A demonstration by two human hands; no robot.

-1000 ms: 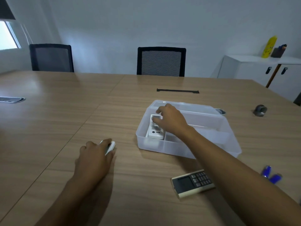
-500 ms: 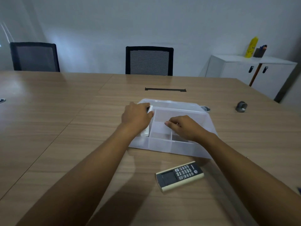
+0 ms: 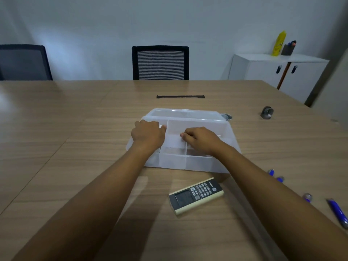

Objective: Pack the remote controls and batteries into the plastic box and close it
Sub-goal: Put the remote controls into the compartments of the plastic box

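Observation:
A clear plastic box (image 3: 188,162) with inner dividers stands open on the table, its lid (image 3: 184,113) lying back behind it. My left hand (image 3: 147,134) is over the box's left compartment, closed on a white remote (image 3: 162,126) of which only a tip shows. To its right, my right hand (image 3: 200,140) rests with curled fingers on a middle divider. A beige and black remote (image 3: 195,195) lies on the table in front of the box. Small blue batteries (image 3: 271,172) lie at the right, between my right forearm and the table edge.
A longer blue object (image 3: 338,211) lies at the far right. A grey metal piece (image 3: 267,112) and a round metal cap (image 3: 226,116) sit behind the box. A black cable slot (image 3: 180,96), two chairs (image 3: 160,63) and a white cabinet (image 3: 278,72) are beyond.
My left hand carried the white remote from the table into the box's left compartment. My right hand let go of the first remote and shifted right onto the dividers.

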